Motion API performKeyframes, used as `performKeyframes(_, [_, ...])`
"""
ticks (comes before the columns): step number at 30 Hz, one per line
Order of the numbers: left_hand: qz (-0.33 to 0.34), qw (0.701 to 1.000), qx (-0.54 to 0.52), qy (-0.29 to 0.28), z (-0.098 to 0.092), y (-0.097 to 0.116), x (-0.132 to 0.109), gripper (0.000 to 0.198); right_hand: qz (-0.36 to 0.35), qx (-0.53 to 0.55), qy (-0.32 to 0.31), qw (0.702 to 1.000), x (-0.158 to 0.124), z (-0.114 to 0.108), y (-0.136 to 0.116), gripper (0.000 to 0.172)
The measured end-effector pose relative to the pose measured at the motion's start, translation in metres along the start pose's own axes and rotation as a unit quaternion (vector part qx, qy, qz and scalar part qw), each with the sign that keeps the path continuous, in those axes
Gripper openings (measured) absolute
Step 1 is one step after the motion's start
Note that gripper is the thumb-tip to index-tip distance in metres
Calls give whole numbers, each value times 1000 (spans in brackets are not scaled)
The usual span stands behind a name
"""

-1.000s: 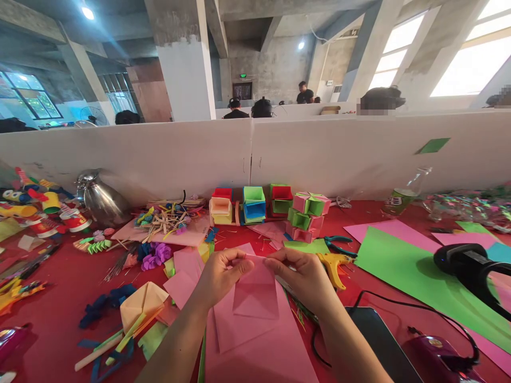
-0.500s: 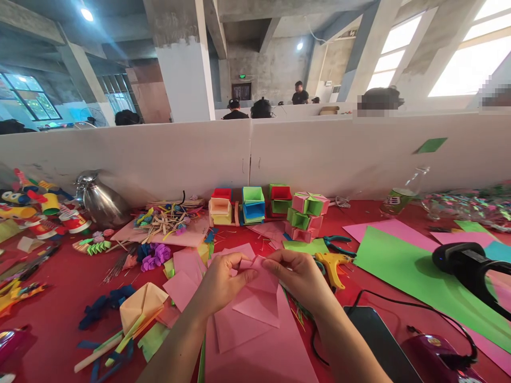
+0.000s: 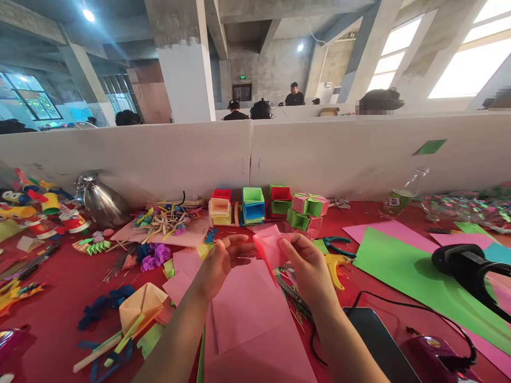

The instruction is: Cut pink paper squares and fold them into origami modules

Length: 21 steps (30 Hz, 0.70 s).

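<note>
Red table [image 3: 51,314] across the foreground; pink sheets [image 3: 259,340] lie stacked on it, nearer the camera; left hand [image 3: 219,266] is loose above the table, fingers parted; right hand [image 3: 311,266] opposite pinches the folded pink paper [image 3: 270,246] — raised over the sheets' far end, tilted, between the hands. Left hand sits right at its edge; can't tell whether it touches.
</note>
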<state>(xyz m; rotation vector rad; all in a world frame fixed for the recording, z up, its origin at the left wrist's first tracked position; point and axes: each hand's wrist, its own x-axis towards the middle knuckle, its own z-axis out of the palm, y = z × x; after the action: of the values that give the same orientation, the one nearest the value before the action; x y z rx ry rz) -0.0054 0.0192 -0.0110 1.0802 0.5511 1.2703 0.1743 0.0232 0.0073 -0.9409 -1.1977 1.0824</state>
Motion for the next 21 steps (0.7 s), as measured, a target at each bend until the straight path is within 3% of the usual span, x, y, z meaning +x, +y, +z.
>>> performKeyframes(4, [-4,973,182,-142,9,-11,-3,93,-10,49,26,998,-5,14,5,25])
performKeyframes(6, [-30,956,269,-110,13,-16,-5,78,-14,51,15,998,-9,19,8,23])
performKeyframes(8, [-31,962,271,-25,14,-18,-5,48,-20,42,-5,999,-12,22,10,22])
performKeyframes(11, [-15,982,164,97,12,-19,-2,44,-32,-4,-43,999,-12,21,12,20])
performKeyframes(13, [-6,986,76,145,11,-18,0,42,-29,-43,-73,996,-11,19,11,23])
performKeyframes(17, [1,989,6,150,10,-17,2,31,-13,-112,-117,987,-10,16,6,22])
performKeyframes(21, [0,991,59,121,11,-16,1,25,-64,-123,-50,989,-10,13,-2,22])
